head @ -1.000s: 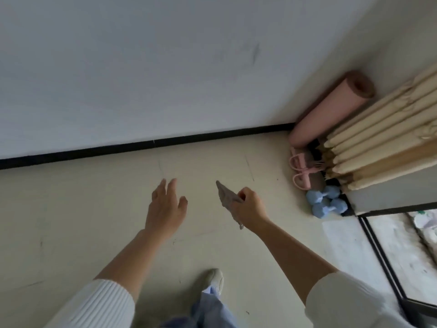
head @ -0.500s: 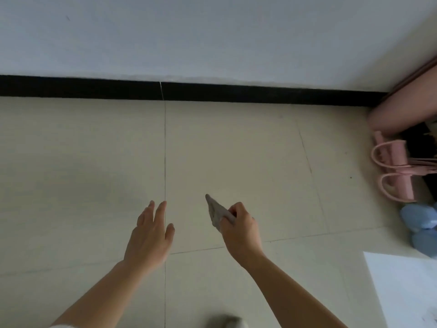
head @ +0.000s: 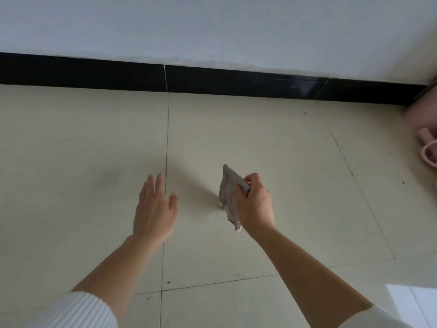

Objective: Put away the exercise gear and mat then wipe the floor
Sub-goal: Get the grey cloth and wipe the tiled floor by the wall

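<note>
Above pale floor tiles (head: pixel 260 129), right hand (head: pixel 254 204) grips a grey cloth (head: pixel 228 192) w/ curled fingers; left hand (head: pixel 153 209) hovers, fingers relaxed & spread. Far right, pink gear (head: pixel 429 155), possibly a rolled mat (head: pixel 423 114), by the black baseboard (head: pixel 236 84).

Dim light, bright patch on the floor (head: pixel 260 129) at lower right, soft shadows mid-tile, glare on the black skirting (head: pixel 305 87), bent edges, slight blur.
</note>
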The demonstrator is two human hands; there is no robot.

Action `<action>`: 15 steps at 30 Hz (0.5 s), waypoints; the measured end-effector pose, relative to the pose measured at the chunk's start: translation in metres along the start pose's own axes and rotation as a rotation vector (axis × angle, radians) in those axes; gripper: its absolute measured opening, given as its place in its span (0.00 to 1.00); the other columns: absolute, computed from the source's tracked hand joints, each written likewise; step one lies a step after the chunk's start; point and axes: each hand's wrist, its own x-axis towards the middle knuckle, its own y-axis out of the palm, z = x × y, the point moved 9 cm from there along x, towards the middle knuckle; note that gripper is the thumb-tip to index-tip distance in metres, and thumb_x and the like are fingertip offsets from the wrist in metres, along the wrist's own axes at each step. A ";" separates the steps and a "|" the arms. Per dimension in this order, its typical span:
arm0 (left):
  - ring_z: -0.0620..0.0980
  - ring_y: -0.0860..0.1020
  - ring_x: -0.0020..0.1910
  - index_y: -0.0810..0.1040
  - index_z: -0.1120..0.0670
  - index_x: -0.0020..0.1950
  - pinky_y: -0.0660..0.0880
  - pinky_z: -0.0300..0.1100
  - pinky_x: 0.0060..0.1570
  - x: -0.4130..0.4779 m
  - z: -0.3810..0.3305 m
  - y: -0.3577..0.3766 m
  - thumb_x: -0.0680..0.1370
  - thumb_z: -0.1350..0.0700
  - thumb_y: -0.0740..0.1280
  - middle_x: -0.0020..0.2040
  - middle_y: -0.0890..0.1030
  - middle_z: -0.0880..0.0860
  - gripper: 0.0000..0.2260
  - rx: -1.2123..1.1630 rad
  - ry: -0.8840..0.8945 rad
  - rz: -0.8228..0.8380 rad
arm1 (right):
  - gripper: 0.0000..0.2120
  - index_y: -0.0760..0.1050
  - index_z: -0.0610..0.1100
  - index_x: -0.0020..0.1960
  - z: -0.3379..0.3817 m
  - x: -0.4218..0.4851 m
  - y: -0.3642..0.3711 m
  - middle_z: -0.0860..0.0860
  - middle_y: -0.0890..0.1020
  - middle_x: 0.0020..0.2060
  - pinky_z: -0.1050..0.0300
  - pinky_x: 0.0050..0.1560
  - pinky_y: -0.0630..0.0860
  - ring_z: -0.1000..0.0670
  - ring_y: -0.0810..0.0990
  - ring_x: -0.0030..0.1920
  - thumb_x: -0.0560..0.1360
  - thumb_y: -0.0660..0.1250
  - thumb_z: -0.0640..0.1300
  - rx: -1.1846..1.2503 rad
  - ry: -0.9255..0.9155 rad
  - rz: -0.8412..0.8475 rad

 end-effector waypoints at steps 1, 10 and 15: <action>0.55 0.48 0.77 0.46 0.55 0.78 0.50 0.48 0.74 -0.006 -0.003 0.011 0.82 0.50 0.52 0.78 0.47 0.58 0.27 0.054 0.061 0.027 | 0.03 0.67 0.43 0.49 0.001 0.002 -0.001 0.52 0.74 0.31 0.58 0.26 0.70 0.51 0.72 0.28 0.78 0.58 0.42 -0.003 -0.013 0.004; 0.56 0.42 0.77 0.43 0.55 0.78 0.44 0.48 0.74 0.013 0.023 0.045 0.81 0.45 0.51 0.77 0.42 0.60 0.30 0.195 -0.056 0.137 | 0.01 0.68 0.43 0.47 0.013 0.049 -0.023 0.55 0.72 0.28 0.69 0.20 0.63 0.59 0.71 0.22 0.77 0.58 0.40 0.117 -0.046 -0.078; 0.56 0.42 0.77 0.40 0.54 0.77 0.45 0.50 0.74 0.008 0.029 0.064 0.81 0.44 0.50 0.77 0.41 0.59 0.30 0.244 -0.050 0.219 | 0.05 0.70 0.42 0.50 -0.007 0.085 -0.043 0.53 0.73 0.35 0.63 0.29 0.67 0.53 0.72 0.34 0.76 0.58 0.38 0.221 0.076 -0.209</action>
